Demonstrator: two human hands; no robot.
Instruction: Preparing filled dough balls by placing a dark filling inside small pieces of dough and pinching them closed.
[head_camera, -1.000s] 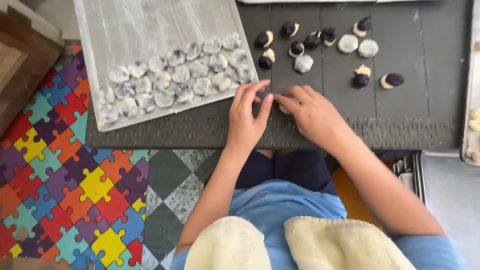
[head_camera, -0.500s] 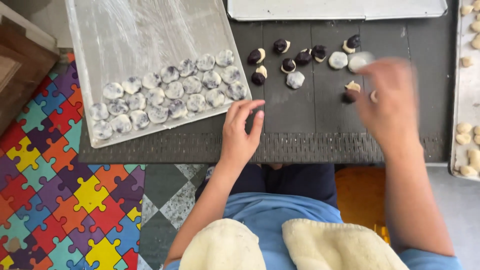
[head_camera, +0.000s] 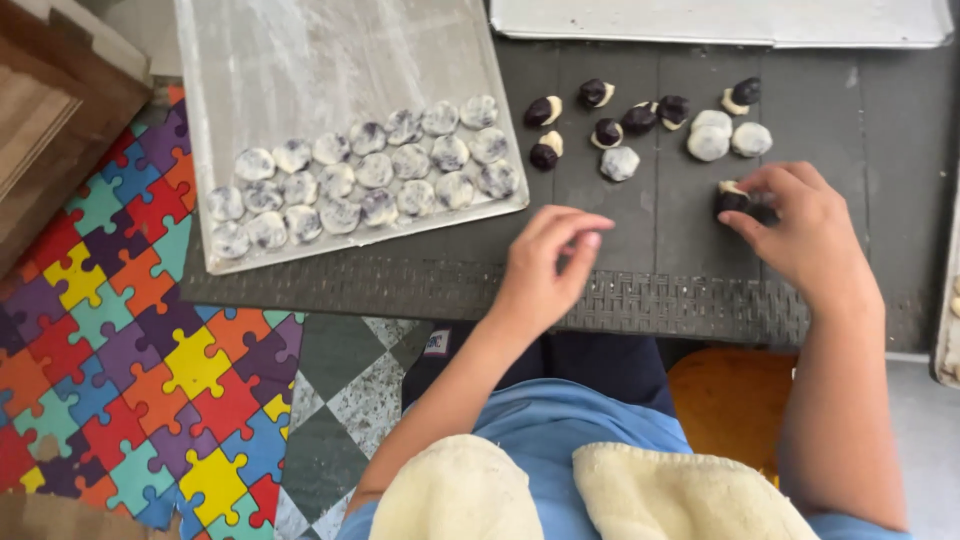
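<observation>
- The right hand (head_camera: 800, 235) rests on the dark table (head_camera: 880, 130), its thumb and fingers pinched around a dark-and-pale dough piece (head_camera: 732, 196) that sits on the table top.
- The left hand (head_camera: 545, 265) hovers just above the table's woven front edge, fingers curled loosely with the thumb near the fingertips; it has nothing in it.
- Just beyond the right hand lies a loose cluster of dough pieces (head_camera: 640, 120) (some dark with a pale cap, three or four wholly pale and floured), spread in an uneven row across the table.
- To the left of the cluster a floured metal tray (head_camera: 330, 60) lies at a slant, its near corner close to the left hand.
- Three rows of round, flour-dusted balls (head_camera: 370, 175) fill the tray's near end.
- A second tray (head_camera: 720, 20) shows at the top edge.
- Bright jigsaw floor mats (head_camera: 110, 340) lie below the table on the left.
</observation>
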